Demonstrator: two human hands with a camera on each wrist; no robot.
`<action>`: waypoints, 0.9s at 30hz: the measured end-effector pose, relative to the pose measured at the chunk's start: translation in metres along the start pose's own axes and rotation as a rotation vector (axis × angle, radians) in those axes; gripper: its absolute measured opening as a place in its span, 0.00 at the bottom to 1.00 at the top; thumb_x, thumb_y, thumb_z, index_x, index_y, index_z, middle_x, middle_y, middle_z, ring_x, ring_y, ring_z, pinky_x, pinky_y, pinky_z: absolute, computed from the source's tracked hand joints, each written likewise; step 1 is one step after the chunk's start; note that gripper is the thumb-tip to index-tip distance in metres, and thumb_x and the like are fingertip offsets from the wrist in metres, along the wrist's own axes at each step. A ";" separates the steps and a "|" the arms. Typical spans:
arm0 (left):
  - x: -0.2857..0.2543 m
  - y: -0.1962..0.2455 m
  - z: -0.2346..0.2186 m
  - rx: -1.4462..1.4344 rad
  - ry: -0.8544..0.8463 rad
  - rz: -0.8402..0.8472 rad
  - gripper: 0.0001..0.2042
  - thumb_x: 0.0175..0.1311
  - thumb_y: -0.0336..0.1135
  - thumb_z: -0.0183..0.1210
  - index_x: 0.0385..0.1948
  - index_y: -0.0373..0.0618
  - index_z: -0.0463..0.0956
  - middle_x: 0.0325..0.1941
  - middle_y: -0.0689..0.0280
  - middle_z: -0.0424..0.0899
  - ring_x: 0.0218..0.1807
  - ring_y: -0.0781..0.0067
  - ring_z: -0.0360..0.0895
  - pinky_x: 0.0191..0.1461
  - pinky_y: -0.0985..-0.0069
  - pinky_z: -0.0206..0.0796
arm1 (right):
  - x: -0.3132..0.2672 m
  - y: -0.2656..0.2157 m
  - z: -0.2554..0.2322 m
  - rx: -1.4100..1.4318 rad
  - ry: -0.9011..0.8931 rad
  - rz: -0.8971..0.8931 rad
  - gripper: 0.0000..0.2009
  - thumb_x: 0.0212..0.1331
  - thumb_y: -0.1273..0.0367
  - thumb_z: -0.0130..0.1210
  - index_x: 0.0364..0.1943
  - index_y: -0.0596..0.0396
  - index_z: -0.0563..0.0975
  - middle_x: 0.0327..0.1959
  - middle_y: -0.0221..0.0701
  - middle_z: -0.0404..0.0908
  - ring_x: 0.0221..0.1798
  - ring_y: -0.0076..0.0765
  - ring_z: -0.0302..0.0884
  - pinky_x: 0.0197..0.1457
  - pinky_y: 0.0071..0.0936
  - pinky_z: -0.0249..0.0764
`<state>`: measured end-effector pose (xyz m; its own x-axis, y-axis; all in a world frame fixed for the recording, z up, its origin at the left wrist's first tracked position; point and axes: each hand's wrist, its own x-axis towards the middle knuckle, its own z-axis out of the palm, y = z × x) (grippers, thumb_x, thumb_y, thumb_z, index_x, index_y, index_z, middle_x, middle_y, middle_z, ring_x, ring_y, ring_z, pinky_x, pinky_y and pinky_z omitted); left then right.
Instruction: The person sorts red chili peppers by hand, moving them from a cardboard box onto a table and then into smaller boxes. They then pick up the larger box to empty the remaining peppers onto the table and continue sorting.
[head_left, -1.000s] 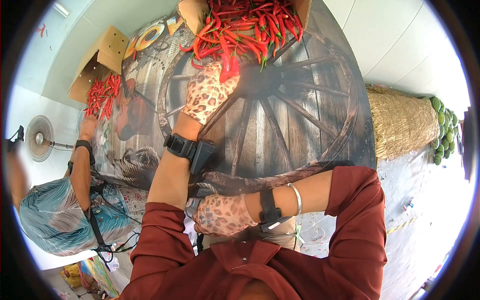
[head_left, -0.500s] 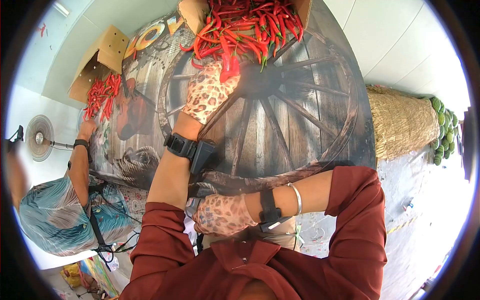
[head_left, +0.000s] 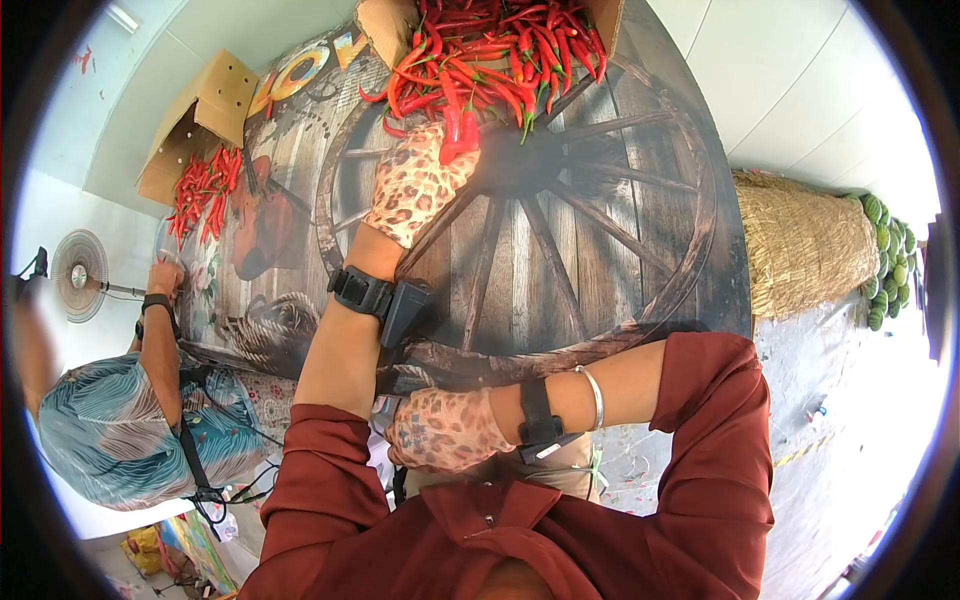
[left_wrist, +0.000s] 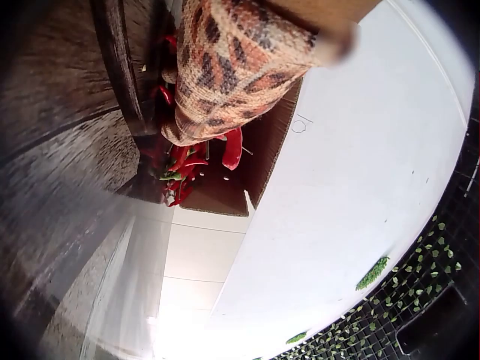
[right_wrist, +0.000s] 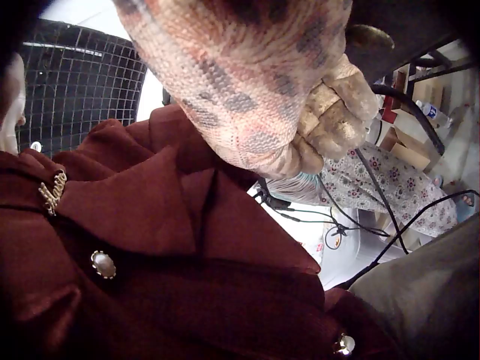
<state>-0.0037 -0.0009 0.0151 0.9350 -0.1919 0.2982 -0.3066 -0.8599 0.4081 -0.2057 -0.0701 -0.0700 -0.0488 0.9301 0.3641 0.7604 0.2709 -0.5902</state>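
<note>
In a leopard-print glove, my left hand (head_left: 420, 185) reaches forward over the table to the near edge of a heap of red chillies (head_left: 500, 60). Along its thumb side lies a smooth red piece (head_left: 460, 135), broader than the chillies around it. The fingers' far ends are hidden there, and I cannot tell whether they grip anything. My right hand (head_left: 450, 430), in a matching glove, rests low by the table's near edge, close to my body. In the right wrist view its stained fingers (right_wrist: 337, 112) are bent, with nothing visible between them.
A cardboard box (head_left: 385, 30) lies on its side around the heap. At the left, another person (head_left: 140, 430) sits by a second box (head_left: 215, 95) with chillies (head_left: 205, 190) spilling out. A fan (head_left: 80, 275) stands behind. Straw bale (head_left: 805, 245) and watermelons (head_left: 890, 265) are at the right.
Both my hands and the red piece stay where they were. The other person's hand has drawn back from the smaller chilli pile toward the table's near edge.
</note>
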 end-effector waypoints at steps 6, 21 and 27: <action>-0.001 0.004 -0.003 -0.018 0.000 0.002 0.19 0.53 0.51 0.59 0.35 0.44 0.77 0.36 0.53 0.81 0.40 0.50 0.78 0.42 0.61 0.69 | 0.000 0.010 0.066 -0.215 0.137 0.215 0.10 0.59 0.67 0.41 0.40 0.57 0.71 0.36 0.34 0.73 0.40 0.35 0.73 0.45 0.30 0.71; 0.000 -0.002 0.001 -0.010 0.009 0.040 0.19 0.54 0.50 0.59 0.36 0.42 0.77 0.35 0.52 0.81 0.40 0.51 0.78 0.42 0.61 0.69 | 0.006 -0.004 -0.010 0.101 0.000 -0.001 0.09 0.58 0.69 0.44 0.36 0.57 0.73 0.34 0.35 0.76 0.37 0.37 0.75 0.41 0.30 0.72; 0.003 -0.014 0.011 0.010 0.076 0.137 0.18 0.54 0.49 0.59 0.38 0.44 0.77 0.35 0.54 0.81 0.40 0.52 0.78 0.43 0.62 0.69 | -0.001 -0.002 -0.003 0.106 0.030 -0.010 0.11 0.58 0.70 0.44 0.43 0.58 0.71 0.41 0.34 0.74 0.44 0.32 0.73 0.49 0.25 0.70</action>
<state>0.0052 0.0054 0.0002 0.8682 -0.2716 0.4152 -0.4284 -0.8327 0.3509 -0.2049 -0.0726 -0.0669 -0.0358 0.9199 0.3906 0.6872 0.3064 -0.6587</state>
